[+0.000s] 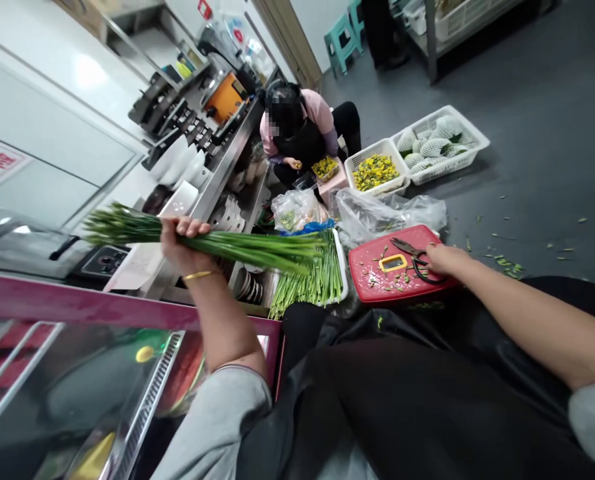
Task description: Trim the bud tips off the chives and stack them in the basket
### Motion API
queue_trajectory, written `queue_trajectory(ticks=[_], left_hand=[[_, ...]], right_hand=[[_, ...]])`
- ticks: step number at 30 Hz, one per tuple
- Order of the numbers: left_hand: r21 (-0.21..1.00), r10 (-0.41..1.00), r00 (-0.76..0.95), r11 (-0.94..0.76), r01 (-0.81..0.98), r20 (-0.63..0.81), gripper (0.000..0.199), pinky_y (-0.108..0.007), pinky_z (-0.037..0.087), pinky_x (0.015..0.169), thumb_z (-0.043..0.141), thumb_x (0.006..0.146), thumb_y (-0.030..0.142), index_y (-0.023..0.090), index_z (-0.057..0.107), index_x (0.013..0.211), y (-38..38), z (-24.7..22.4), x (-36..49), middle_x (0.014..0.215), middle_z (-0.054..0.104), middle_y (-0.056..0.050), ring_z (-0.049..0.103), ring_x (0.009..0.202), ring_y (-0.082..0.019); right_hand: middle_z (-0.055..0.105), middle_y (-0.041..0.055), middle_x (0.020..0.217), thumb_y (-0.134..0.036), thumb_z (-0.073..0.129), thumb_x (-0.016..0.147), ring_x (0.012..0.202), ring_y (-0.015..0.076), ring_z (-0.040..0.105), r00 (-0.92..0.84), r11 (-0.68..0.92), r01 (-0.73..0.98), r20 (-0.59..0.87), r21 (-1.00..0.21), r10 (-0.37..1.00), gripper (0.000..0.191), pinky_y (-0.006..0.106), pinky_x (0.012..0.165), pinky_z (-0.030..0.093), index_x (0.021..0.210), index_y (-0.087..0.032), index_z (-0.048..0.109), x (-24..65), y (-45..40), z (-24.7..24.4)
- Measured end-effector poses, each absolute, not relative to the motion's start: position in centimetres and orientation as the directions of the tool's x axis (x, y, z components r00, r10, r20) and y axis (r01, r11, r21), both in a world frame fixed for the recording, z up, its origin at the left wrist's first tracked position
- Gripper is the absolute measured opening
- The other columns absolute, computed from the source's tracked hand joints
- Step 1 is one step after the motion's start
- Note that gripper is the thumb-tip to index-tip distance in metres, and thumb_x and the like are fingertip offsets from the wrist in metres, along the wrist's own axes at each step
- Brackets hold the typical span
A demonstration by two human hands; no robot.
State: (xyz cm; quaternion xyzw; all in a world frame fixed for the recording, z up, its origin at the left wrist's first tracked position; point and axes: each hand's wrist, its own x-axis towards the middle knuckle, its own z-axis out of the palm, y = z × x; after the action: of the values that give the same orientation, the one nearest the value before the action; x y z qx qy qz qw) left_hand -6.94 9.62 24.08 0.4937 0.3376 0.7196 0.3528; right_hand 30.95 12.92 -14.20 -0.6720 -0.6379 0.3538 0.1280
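Observation:
A thick bunch of green flower-budded chives (247, 250) lies across my left hand (182, 241), whose fingers are wrapped round it near the budded end. The cut stems point right, above a white basket (344, 267) that holds more green stems (310, 283). Over a red plastic lid (372, 270) with a yellow-framed window, my right hand (440, 259) grips the black handles of a pair of scissors (411, 252). The blades point left and look slightly apart. Small cut green bits are scattered on the lid.
A person (302, 127) crouches ahead, holding something small and yellow over a tub of yellow flowers (324, 168). Beyond the plastic bags (392, 213) stand a basket of yellow flowers (376, 173) and a crate of net-wrapped produce (440, 147). A glass display case (77, 387) is at left.

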Motion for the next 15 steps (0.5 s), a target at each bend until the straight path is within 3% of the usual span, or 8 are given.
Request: queue_trajectory(ticks=[3,4,6,8,10,12,15], left_hand=[[0.931,0.927,0.095,-0.365,0.026,0.362,0.024,-0.02,0.034,0.04,0.048,0.089,0.031,0.017,0.056,0.071,5.6,26.5,-6.2,0.046,0.03,0.006,0.033,0.036,-0.006],[0.952,0.932,0.241,-0.296,0.082,0.27,0.017,-0.02,0.034,0.039,0.055,0.085,0.032,0.016,0.061,0.079,4.3,26.6,-6.1,0.045,0.032,0.006,0.035,0.036,-0.007],[0.981,0.896,0.44,-0.02,0.192,-0.068,0.022,-0.021,0.034,0.038,0.063,0.078,0.031,0.016,0.064,0.093,2.2,25.2,-5.7,0.047,0.038,0.005,0.039,0.037,-0.008],[0.895,0.784,0.44,0.334,0.296,-0.438,0.025,-0.019,0.032,0.038,0.065,0.078,0.033,0.017,0.063,0.096,0.7,21.4,-5.0,0.05,0.045,0.003,0.041,0.039,-0.008],[0.766,0.696,0.319,0.581,0.277,-0.643,0.027,-0.017,0.029,0.038,0.067,0.077,0.033,0.014,0.061,0.094,0.1,16.0,-4.0,0.048,0.043,0.005,0.037,0.037,-0.006],[0.664,0.565,0.378,0.715,0.219,-0.734,0.04,-0.018,0.03,0.038,0.07,0.072,0.039,0.011,0.059,0.099,0.3,10.2,-2.8,0.046,0.041,0.007,0.034,0.035,-0.006],[0.658,0.531,0.506,0.746,0.101,-0.679,0.056,-0.02,0.033,0.039,0.072,0.069,0.046,0.011,0.056,0.11,1.3,3.7,-1.2,0.046,0.041,0.008,0.034,0.035,-0.006]], right_hand=[[0.061,0.0294,0.11,-0.022,0.068,0.074,0.106,0.0359,0.061,-0.058,-0.179,0.839,-0.411,-0.514,0.91,0.038,0.044,0.088,0.045,0.107,-0.005,0.059,30.8,13.1,-13.8],[0.061,0.0295,0.111,-0.024,0.067,0.075,0.107,0.0362,0.06,-0.056,-0.183,0.853,-0.434,-0.489,0.899,0.04,0.043,0.088,0.045,0.11,-0.005,0.058,30.8,13.1,-13.8],[0.061,0.0293,0.112,-0.025,0.067,0.076,0.109,0.0364,0.059,-0.055,-0.187,0.871,-0.468,-0.454,0.882,0.041,0.043,0.088,0.045,0.111,-0.006,0.06,30.6,13.2,-13.7],[0.06,0.0291,0.115,-0.024,0.067,0.076,0.111,0.0353,0.058,-0.063,-0.182,0.879,-0.488,-0.44,0.87,0.04,0.041,0.09,0.044,0.111,-0.006,0.061,30.3,13.3,-13.6],[0.06,0.0292,0.115,-0.022,0.068,0.075,0.112,0.0333,0.058,-0.072,-0.182,0.878,-0.497,-0.443,0.865,0.04,0.04,0.09,0.043,0.11,-0.005,0.062,30.1,13.2,-13.5],[0.06,0.0287,0.113,-0.022,0.07,0.072,0.111,0.0315,0.058,-0.07,-0.195,0.867,-0.499,-0.458,0.864,0.041,0.037,0.09,0.043,0.108,-0.004,0.063,29.9,13.2,-13.2],[0.064,0.0257,0.104,-0.021,0.069,0.07,0.106,0.0303,0.06,-0.065,-0.236,0.832,-0.51,-0.503,0.858,0.029,0.035,0.085,0.044,0.094,-0.005,0.066,30.1,13.0,-12.1]])
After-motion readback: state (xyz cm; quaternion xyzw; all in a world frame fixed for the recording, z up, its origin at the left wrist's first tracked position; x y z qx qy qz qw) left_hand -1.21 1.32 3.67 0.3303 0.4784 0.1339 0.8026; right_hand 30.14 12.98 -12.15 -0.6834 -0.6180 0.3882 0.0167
